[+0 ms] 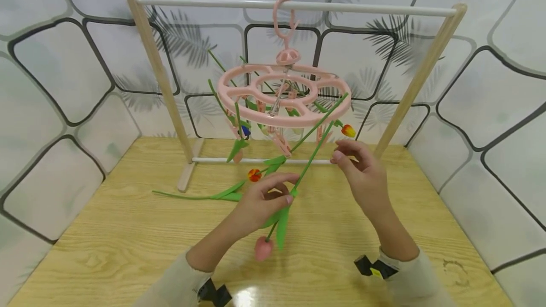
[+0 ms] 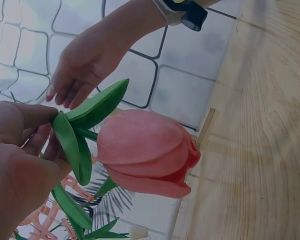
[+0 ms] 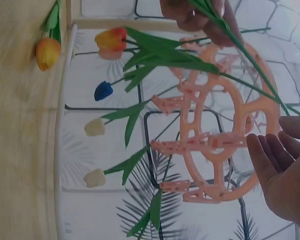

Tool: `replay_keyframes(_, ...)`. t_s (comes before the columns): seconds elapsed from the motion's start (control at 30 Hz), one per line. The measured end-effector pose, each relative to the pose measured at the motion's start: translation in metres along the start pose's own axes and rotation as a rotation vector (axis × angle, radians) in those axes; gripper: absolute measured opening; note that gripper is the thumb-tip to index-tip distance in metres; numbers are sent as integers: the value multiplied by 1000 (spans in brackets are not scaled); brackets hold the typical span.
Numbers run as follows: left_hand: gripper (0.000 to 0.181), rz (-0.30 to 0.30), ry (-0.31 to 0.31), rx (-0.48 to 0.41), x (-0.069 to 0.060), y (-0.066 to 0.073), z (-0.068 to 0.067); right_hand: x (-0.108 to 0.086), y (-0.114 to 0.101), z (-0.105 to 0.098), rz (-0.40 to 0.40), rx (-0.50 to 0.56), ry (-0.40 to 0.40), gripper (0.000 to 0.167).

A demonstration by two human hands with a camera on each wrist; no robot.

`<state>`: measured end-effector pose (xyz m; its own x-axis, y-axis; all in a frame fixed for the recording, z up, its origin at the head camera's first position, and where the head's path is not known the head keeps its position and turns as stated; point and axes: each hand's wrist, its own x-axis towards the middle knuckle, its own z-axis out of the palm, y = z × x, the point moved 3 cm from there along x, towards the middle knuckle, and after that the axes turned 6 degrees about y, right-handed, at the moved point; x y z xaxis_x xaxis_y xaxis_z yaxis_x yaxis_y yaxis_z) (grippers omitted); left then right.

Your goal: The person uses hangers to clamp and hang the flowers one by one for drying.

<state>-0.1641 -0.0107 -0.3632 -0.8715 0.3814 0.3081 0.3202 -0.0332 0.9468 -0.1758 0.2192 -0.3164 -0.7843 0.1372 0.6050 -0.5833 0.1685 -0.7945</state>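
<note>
My left hand (image 1: pixel 266 200) pinches the green stem of a pink tulip (image 1: pixel 263 248) near its leaves. The bloom hangs down toward me, and the stem slants up to the right toward the hanger's rim. In the left wrist view this pink tulip (image 2: pixel 147 150) is close up beside the fingers. My right hand (image 1: pixel 362 174) is at the right of the hanger, fingers loosely bent; in the right wrist view, the right hand (image 3: pixel 285 170) holds nothing visible, close to the stem's upper end. A round pink clip hanger (image 1: pixel 283 120) stands before both hands.
The hanger hooks over a white bar (image 1: pixel 204 2) on a wooden stand (image 1: pixel 159 77). Clips hold several tulips, including a blue tulip (image 3: pixel 103 91) and a white tulip (image 3: pixel 94 127). An orange tulip (image 3: pixel 47 53) lies on the wooden table (image 1: pixel 128 250). Patterned panels surround the table.
</note>
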Motion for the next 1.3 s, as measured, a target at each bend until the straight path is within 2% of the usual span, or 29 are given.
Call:
replay_keyframes(0.07,42,-3,-3,-8,0,0,0,7,1,-7,-39,-54,13,25)
replay_keyframes(0.13,42,-1,-9,-14,0,1,1,16,1,-12,-110,-111,11,27)
replay_keyframes(0.3,42,4,-16,-17,0,2,2,47,0,-19,-345,-245,-34,35)
replay_keyframes(0.4,42,3,-25,-15,-1,2,3,66,-2,-23,-440,-366,-48,41)
replay_keyframes(0.5,42,-4,-36,-15,-1,1,3,82,-6,-25,-519,-441,-97,42)
replay_keyframes(0.67,42,-19,-63,-14,-1,-1,5,99,-11,-19,-641,-395,-238,35)
replay_keyframes(0.77,42,-31,-90,-5,-1,-4,6,101,-15,-15,-687,-372,-287,33)
replay_keyframes(1.07,41,-83,-159,81,-2,-16,9,96,-24,-2,-750,-374,-337,34)
replay_keyframes(1.3,40,-83,-166,122,0,-17,11,91,-40,12,-815,-332,-374,20)
